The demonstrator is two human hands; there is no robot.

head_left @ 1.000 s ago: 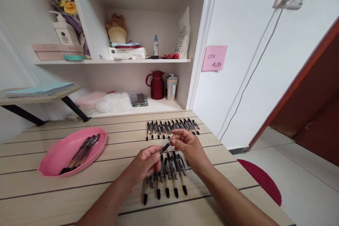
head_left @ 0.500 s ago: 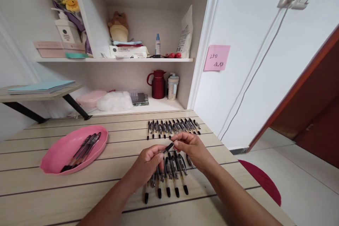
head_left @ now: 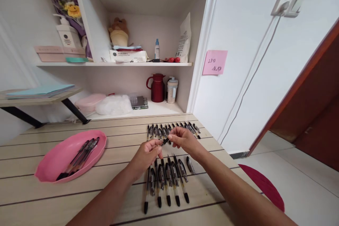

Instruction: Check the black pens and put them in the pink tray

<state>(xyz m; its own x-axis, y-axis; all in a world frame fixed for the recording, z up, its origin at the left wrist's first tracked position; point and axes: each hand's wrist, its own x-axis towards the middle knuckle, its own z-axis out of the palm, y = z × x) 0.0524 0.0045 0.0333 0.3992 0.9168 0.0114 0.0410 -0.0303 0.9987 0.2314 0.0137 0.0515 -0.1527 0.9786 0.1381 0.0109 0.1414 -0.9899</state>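
My left hand (head_left: 146, 155) and my right hand (head_left: 183, 140) meet above the wooden table (head_left: 53, 197), both pinching one small black pen (head_left: 165, 141) between their fingertips. Below the hands lies a near row of black pens (head_left: 165, 180), with a loose cap (head_left: 189, 164) at its right end. A far row of pens (head_left: 172, 129) lies just beyond my fingers. A pink oval tray (head_left: 53, 162) at the left holds several more black pens (head_left: 79, 156).
Behind the table, a low shelf carries a red jug (head_left: 157, 88), a cup (head_left: 172, 90), a white bag (head_left: 113, 104) and a pink box (head_left: 88, 100). A pink note (head_left: 214, 62) hangs on the wall. A red mat (head_left: 263, 185) lies on the floor at right.
Both hands have lifted and moved away from me with the pen, now over the gap between the two rows. The near row of pens is more exposed.
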